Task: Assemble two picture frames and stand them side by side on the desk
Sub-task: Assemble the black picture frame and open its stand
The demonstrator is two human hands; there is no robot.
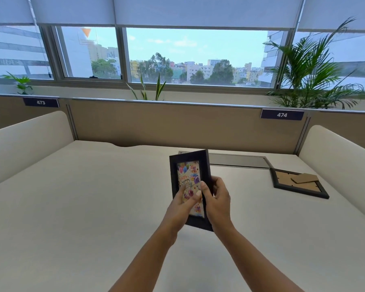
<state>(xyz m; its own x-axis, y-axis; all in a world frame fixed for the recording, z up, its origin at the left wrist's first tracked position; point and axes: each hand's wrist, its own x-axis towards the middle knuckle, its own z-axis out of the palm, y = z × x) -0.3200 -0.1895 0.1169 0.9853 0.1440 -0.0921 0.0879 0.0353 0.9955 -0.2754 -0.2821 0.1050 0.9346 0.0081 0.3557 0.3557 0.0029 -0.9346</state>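
Head view. At centre frame I see both hands raised above the white desk (76, 207), grasping one black picture frame (189, 157) held upright and slightly tilted, its front toward the camera. The left hand (182, 205) grips the frame's lower left, with fingers lying across the glass; the right hand (216, 199) is clasped on its right edge, thumb on the front, the remaining fingers hidden behind the frame. The birthday card (188, 175) behind the glass shows balloons and the words "HAPPY Birthday"; its lower half is largely covered by the left fingers, and the small print near the bottom is too blurred for me to read. The frame's lower left corner is concealed by the left hand, and I cannot tell whether its bottom edge touches the desk.

At right of centre, well apart from the hands, the second picture frame (299, 191) lies face down on the desk, its brown backing board (282, 177) visible, with the cardboard stand (305, 178) lying loosely across it. Whether the backing is clipped in I cannot make out.

Behind the held frame a grey cable tray lid (240, 161) is set into the desk, its left end hidden. The beige partition (177, 123) carries labels "473" and "474". Both forearms are cut off at the bottom edge.
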